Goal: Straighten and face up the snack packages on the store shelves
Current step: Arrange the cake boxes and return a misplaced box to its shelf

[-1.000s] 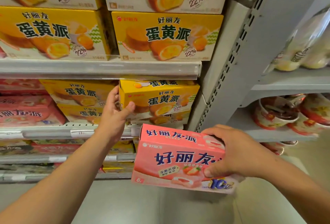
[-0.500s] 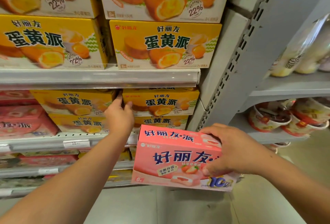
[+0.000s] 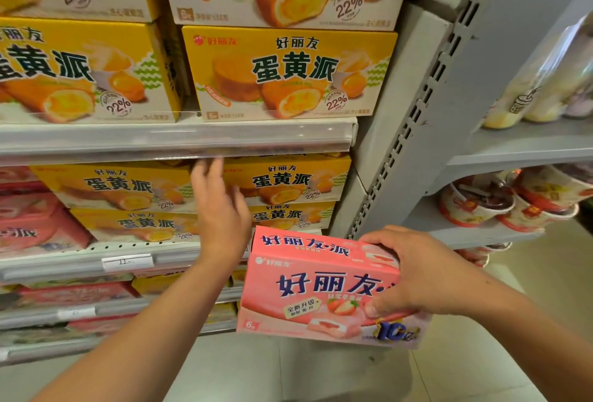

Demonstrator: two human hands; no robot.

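Pink box held, yellow boxes faced
Right hand [image 3: 426,273] grip clasps the pink strawberry pie box [image 3: 321,286]; left hand [image 3: 221,209], fingers loose, reaches between yellow egg-yolk pie boxes [image 3: 128,186].

Left hand [image 3: 221,209] motion-blurred; its fingers hide the yellow boxes' [image 3: 285,180] gap. Right hand [image 3: 414,270] covers the pink box's [image 3: 308,286] right end.

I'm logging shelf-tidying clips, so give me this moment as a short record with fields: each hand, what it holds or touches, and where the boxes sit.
left hand: left hand raised in front of the yellow boxes on the middle shelf, fingers loose, blurred; contact unclear
right hand: right hand grips the pink box from its right end
pink box: held off the shelf, front face toward the camera
upper shelf: large yellow box faces forward
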